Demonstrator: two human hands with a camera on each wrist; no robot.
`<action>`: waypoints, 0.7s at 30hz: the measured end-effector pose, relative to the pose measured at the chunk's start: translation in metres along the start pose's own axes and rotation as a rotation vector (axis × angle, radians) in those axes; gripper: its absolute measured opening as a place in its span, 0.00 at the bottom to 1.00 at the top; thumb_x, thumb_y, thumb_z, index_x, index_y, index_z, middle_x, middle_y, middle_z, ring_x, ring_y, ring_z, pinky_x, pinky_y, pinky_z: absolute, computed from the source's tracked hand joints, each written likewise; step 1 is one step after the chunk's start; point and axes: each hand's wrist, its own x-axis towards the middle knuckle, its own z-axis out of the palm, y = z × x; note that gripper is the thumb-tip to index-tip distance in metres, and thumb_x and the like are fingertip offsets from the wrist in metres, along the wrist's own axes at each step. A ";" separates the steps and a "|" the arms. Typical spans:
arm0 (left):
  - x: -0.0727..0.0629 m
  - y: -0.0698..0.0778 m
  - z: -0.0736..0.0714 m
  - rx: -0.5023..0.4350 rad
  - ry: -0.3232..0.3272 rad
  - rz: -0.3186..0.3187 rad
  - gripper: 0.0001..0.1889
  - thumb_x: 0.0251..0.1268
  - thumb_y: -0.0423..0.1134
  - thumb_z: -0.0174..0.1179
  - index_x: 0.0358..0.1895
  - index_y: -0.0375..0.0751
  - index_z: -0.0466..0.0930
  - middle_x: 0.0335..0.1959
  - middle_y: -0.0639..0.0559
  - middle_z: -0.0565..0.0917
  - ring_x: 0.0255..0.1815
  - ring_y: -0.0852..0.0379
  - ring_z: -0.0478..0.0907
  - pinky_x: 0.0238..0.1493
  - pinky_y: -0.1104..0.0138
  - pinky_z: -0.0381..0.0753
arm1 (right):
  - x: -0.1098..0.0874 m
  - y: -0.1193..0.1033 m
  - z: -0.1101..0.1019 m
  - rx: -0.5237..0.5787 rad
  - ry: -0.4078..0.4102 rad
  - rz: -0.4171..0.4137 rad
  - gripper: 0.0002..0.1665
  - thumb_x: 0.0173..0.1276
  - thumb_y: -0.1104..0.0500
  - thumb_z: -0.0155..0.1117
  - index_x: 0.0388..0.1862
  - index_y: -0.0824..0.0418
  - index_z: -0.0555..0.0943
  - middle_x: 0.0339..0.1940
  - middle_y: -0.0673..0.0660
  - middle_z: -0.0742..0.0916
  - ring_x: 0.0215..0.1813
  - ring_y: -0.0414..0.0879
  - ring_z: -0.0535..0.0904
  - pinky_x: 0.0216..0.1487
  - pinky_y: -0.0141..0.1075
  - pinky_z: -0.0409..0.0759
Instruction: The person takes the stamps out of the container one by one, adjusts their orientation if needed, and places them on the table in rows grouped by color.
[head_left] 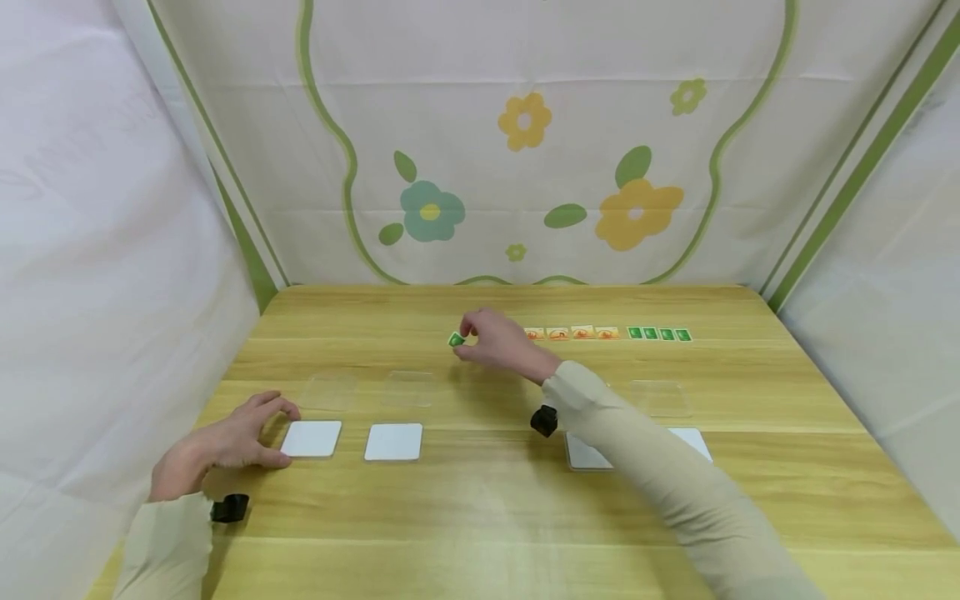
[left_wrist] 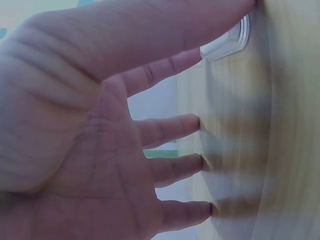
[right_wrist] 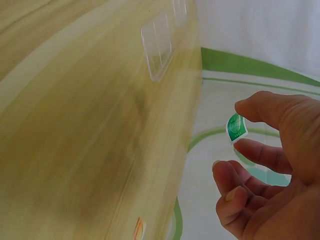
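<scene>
In the head view my right hand (head_left: 498, 342) is raised over the back of the table. Its thumb and index finger pinch a small green sticker (right_wrist: 236, 128) with a white border and a globe-like print; the other fingers curl loosely. At the left, my left hand (head_left: 236, 433) holds a white card (head_left: 312, 438) on the table by opposite edges, thumb at the near side and index finger at the far side. The left wrist view shows its other fingertips (left_wrist: 192, 122) down on the wood. Beside it lies a second white card (head_left: 393, 442) with a clear rim.
Orange stickers (head_left: 582, 332) and several green stickers (head_left: 651, 333) form a row at the back. Clear plastic covers (head_left: 408, 388) lie behind the cards, another clear cover (head_left: 660, 398) at right. My right sleeve (head_left: 660, 467) partly hides two more white cards (head_left: 693, 442).
</scene>
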 end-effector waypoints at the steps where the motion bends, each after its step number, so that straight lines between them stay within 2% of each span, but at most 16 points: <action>1: 0.000 0.000 0.000 0.000 -0.004 -0.001 0.27 0.51 0.47 0.74 0.51 0.46 0.71 0.69 0.21 0.54 0.67 0.17 0.52 0.55 0.28 0.59 | -0.001 0.003 -0.002 0.004 0.005 -0.002 0.16 0.66 0.49 0.65 0.44 0.60 0.81 0.49 0.60 0.85 0.43 0.47 0.78 0.43 0.40 0.78; 14: 0.003 0.004 -0.003 0.023 -0.007 -0.005 0.27 0.51 0.48 0.75 0.51 0.46 0.71 0.68 0.21 0.55 0.66 0.18 0.54 0.54 0.29 0.62 | -0.017 0.048 -0.030 -0.013 0.050 0.037 0.15 0.65 0.50 0.67 0.41 0.60 0.81 0.46 0.58 0.85 0.48 0.51 0.80 0.49 0.45 0.79; 21: 0.001 0.003 -0.002 0.022 -0.007 -0.007 0.28 0.50 0.48 0.75 0.51 0.47 0.71 0.68 0.21 0.54 0.66 0.17 0.53 0.54 0.28 0.61 | -0.027 0.065 -0.039 -0.031 0.058 0.068 0.16 0.65 0.50 0.67 0.43 0.61 0.81 0.49 0.61 0.85 0.50 0.54 0.80 0.51 0.48 0.79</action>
